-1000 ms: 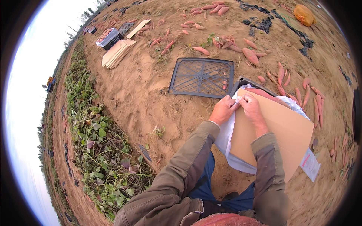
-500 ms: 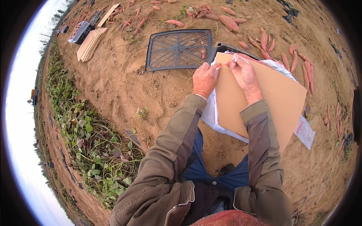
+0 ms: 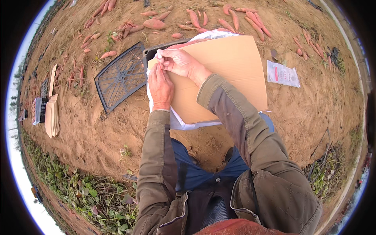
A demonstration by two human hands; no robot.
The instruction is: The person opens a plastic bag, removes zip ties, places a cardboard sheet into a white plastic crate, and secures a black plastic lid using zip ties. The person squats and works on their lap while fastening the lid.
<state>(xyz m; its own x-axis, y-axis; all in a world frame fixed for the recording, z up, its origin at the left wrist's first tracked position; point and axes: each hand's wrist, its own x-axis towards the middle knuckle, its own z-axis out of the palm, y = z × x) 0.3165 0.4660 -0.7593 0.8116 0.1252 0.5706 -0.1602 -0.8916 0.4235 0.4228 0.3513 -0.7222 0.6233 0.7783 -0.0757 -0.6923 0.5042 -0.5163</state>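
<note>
A small white piece (image 3: 159,54) is at the fingertips of the right hand (image 3: 180,62), above the far left corner of a dark crate (image 3: 168,46). The thumb and forefinger of that hand are clamped on it, and it pokes out just past their tips, on the left side. The left hand (image 3: 160,88) is directly below, its fingers close together and pointing up toward the right hand's; whether they pinch anything cannot be told, since their tips are partly hidden.

Under both hands lies a cardboard sheet (image 3: 227,78), laid over the crate with its far left corner beneath the fingers and its right edge reaching out toward the bare soil. A white liner (image 3: 178,123) shows around it, hanging below the near edge and bunched along the far edge, where a strip of reddish roots is also visible.

Just beside the crate's left side a black lattice panel (image 3: 123,75) rests aslant on the soil. Near the sheet's right edge lies a clear plastic bag (image 3: 282,73). Beyond the crate's far edge are scattered sweet potatoes (image 3: 154,24). Well apart to the left stand stacked cardboard sheets (image 3: 52,115), touching or near another crate (image 3: 41,109), with leafy vines (image 3: 94,192) toward the lower left
</note>
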